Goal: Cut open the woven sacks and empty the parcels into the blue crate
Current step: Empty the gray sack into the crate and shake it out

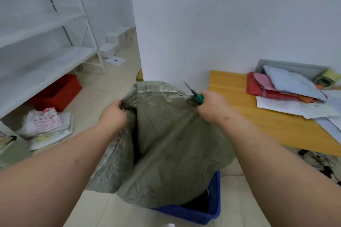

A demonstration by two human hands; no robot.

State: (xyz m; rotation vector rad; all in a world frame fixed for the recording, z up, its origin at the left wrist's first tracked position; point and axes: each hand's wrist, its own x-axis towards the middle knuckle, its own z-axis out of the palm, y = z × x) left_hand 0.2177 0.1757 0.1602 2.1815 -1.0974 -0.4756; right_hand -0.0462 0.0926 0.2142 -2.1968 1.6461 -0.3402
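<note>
A grey-green woven sack [166,143] hangs in front of me, its stitched end up and its lower end down in the blue crate [212,212]. My left hand [112,114] grips the sack's upper left corner. My right hand [212,106] grips the upper right corner together with a green-handled knife [195,94], whose blade points up and to the left. The crate's inside is mostly hidden by the sack, and no parcels show.
White metal shelving [46,51] stands at the left, with a red box [57,92] and bags under it. At the right, a yellow table [267,112] carries folded sacks, papers and tape rolls. A white wall corner [166,42] rises straight ahead.
</note>
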